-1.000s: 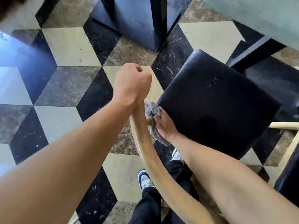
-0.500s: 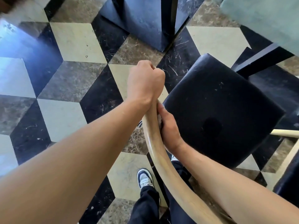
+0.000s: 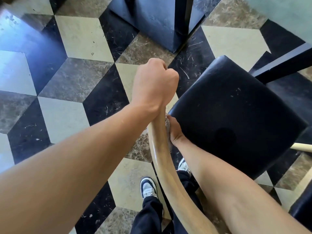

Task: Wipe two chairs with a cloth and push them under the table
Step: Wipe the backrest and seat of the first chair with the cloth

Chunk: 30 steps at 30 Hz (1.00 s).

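A chair with a black padded seat (image 3: 236, 114) and a curved pale wooden back rail (image 3: 162, 159) stands in front of me. My left hand (image 3: 155, 85) grips the end of that rail in a fist. My right hand (image 3: 175, 130) sits just inside the rail at the seat's near corner, holding a grey cloth (image 3: 167, 123) against the wood; only a sliver of cloth shows. The pale green table top (image 3: 287, 12) fills the upper right corner, with a dark table leg (image 3: 283, 65) beside the seat.
A dark square pedestal base (image 3: 157, 19) stands on the patterned tiled floor ahead. A second chair's wooden frame (image 3: 302, 147) and black seat (image 3: 303, 208) show at the right edge. My feet (image 3: 148, 188) stand just behind the rail.
My right hand has slid up along the inside of the rail, and the cloth that hung in plain sight is now almost hidden under it. My left hand keeps its grip on the rail.
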Available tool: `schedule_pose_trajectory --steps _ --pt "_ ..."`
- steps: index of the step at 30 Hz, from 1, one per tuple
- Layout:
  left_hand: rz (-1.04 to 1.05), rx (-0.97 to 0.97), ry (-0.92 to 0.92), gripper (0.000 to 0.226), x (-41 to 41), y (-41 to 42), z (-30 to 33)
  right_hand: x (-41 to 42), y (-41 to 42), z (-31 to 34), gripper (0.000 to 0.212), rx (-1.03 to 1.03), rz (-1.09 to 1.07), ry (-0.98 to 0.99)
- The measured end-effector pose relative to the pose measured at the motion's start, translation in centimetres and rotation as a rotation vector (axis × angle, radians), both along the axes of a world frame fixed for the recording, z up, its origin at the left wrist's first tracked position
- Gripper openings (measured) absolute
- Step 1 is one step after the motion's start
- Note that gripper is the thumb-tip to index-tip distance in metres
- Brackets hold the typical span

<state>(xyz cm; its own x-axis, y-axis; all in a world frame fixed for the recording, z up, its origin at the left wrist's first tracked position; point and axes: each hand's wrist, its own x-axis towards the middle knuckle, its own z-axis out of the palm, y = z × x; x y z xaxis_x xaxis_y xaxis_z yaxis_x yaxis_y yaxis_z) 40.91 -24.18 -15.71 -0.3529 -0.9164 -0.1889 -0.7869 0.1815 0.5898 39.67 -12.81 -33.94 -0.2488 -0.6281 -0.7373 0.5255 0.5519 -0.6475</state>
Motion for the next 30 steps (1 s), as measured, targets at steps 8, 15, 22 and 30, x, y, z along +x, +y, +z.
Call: schedule_pose_trajectory --steps 8,15,22,30 --pt "-0.013 -0.102 -0.017 0.025 0.1 0.1 0.0 0.2 0.7 7.4 0.043 -0.166 0.029 -0.197" --pt "-0.045 -0.214 -0.131 0.026 -0.1 0.4 0.4 0.5 2.5 13.1 0.04 -0.128 -0.09 -0.201" --pt "-0.093 -0.302 -0.254 0.023 -0.4 0.8 0.9 1.0 7.3 16.7 0.061 -0.136 -0.234 -0.276" --pt "-0.215 -0.388 -0.317 0.03 -0.8 1.1 1.1 -2.3 16.6 20.0 0.021 -0.195 0.243 0.073"
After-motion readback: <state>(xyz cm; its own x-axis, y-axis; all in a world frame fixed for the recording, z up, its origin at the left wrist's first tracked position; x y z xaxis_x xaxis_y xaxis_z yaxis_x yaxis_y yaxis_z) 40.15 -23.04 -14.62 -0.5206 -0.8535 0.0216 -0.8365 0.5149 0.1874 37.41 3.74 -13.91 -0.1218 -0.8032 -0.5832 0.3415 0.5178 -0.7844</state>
